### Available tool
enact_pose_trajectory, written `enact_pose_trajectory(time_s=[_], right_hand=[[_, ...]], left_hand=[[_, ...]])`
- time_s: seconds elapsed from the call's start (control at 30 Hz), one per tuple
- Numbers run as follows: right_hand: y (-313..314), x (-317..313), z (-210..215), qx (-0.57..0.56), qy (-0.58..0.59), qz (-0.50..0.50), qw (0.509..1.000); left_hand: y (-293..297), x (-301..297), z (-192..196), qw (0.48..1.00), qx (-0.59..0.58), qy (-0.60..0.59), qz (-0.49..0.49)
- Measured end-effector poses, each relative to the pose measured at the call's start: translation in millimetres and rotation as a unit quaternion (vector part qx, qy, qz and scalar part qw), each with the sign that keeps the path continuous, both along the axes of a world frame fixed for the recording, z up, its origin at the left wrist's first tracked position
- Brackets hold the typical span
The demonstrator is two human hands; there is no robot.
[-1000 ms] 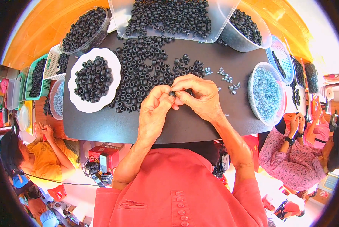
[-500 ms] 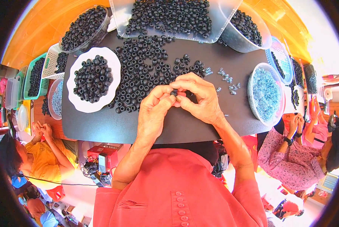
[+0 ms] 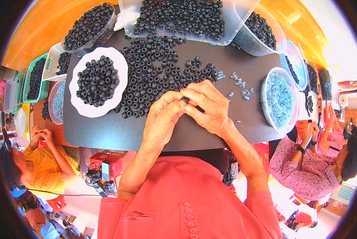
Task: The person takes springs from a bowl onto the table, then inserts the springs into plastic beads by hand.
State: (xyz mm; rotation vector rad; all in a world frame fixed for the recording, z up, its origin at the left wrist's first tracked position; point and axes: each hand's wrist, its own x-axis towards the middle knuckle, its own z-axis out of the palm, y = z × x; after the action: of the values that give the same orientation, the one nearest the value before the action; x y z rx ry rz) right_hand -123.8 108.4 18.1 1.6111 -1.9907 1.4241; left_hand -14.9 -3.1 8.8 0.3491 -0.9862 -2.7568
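My left hand (image 3: 161, 119) and my right hand (image 3: 211, 109) meet over the near middle of the dark table. Between their pinched thumbs and fingers is a small black plastic piece (image 3: 184, 99), mostly covered by the fingertips. Just beyond my hands spreads a loose pile of round black hollow pieces (image 3: 144, 73). To the left of it, a white scalloped plate (image 3: 75, 104) carries a heap of the same pieces. Several small metal springs (image 3: 238, 81) lie scattered right of my right hand. Farther right stands a round bowl (image 3: 265, 111) full of springs.
A clear plastic bin (image 3: 178, 40) of black pieces stands at the far edge, with round tubs (image 3: 91, 49) (image 3: 280, 44) on either side. Baskets (image 3: 45, 85) line the left. One person (image 3: 47, 163) sits at left, another (image 3: 306, 163) at right.
My right fingers have drawn in closer around the black piece, and both hands stay pinched together. The whole view has shifted slightly.
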Motion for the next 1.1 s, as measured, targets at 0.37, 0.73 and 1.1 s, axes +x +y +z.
enact_pose_trajectory(time_s=[0.37,0.73,1.1], right_hand=[[0,2,-2,-0.014,0.035,-0.023,0.999],[2,2,0,0.032,-0.012,0.023,0.999],[3,4,-4,0.013,0.037,-0.008,0.999]], left_hand=[[4,0,4,0.998,-0.058,-0.011,0.031],[0,3,-1,0.993,-0.105,-0.052,0.015],[3,2,4,0.999,-0.039,-0.014,0.01]])
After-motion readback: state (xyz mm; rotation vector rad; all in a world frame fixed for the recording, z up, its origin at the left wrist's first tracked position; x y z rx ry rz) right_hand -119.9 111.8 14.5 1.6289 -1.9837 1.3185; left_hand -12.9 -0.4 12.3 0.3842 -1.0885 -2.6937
